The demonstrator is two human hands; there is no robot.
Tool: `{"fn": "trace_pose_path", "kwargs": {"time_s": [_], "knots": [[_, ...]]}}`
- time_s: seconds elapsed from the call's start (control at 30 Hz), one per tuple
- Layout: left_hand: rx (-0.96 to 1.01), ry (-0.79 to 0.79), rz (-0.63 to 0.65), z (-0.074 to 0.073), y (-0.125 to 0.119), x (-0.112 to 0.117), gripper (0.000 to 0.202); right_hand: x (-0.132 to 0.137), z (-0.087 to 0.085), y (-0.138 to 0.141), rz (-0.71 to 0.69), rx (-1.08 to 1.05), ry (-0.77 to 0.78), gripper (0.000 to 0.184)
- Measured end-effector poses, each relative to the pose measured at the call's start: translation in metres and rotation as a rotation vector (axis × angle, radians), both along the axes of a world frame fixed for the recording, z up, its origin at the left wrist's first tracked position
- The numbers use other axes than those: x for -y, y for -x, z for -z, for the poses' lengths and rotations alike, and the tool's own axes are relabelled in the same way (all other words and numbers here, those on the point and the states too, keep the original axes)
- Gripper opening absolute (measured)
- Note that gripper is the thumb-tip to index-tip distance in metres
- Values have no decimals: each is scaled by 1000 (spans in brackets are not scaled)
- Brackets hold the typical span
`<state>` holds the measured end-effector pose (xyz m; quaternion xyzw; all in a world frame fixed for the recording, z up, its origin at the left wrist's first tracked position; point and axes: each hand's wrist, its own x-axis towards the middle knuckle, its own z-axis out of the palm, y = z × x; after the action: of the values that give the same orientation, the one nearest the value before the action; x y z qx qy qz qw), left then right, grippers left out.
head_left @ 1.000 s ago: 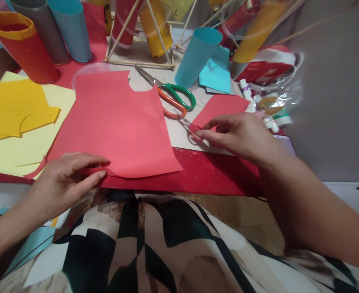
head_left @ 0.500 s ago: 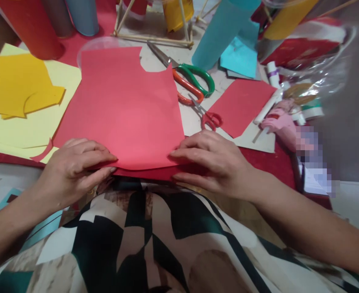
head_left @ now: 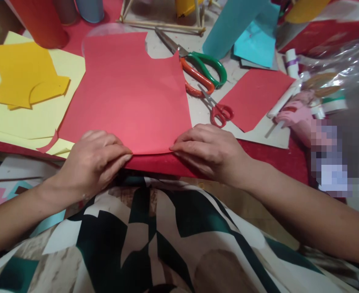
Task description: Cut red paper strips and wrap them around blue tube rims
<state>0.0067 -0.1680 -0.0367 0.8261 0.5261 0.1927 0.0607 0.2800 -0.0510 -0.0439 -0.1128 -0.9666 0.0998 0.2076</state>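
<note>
A large sheet of red paper [head_left: 133, 97] lies at the table's front edge, with a curved piece cut out of its far right corner. My left hand [head_left: 96, 160] pinches the near edge of the sheet on the left, thumb against fingers. On the right of that same edge, my right hand [head_left: 208, 152] pinches it too. Between the hands the near edge looks straight and slightly curled or folded; its underside is hidden. Right of the sheet lie large scissors [head_left: 202, 73] with green and orange handles, and small red-handled scissors [head_left: 220, 112].
Yellow paper pieces [head_left: 23, 75] rest on pale yellow sheets [head_left: 20, 120] at left. Upright at the back are a red tube [head_left: 43, 24], a blue tube [head_left: 225, 30] and a stick frame [head_left: 164, 27]. A smaller red paper [head_left: 255, 97] and a pink glue gun [head_left: 295, 114] lie at right.
Both hands have closed more tightly on the near edge of the red paper, which now looks flatter and straighter. The whole view has shifted slightly, moving the table items right and up.
</note>
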Motion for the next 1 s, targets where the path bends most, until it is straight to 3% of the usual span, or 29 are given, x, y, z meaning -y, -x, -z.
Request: {"fn": "trace_pose_path", "kwargs": {"time_s": [0.17, 0.43, 0.57, 1.0], "knots": [[39, 120, -78, -6, -1, -5, 26, -3, -2, 3, 63, 16, 185, 19], [94, 116, -206, -7, 2, 0, 21, 0, -11, 7, 204, 59, 429, 18], [164, 78, -279, -4, 2, 4, 21, 1, -13, 10, 263, 113, 452, 19], [194, 105, -332, -6, 4, 5, 22, 0, -14, 16, 337, 235, 354, 22]]}}
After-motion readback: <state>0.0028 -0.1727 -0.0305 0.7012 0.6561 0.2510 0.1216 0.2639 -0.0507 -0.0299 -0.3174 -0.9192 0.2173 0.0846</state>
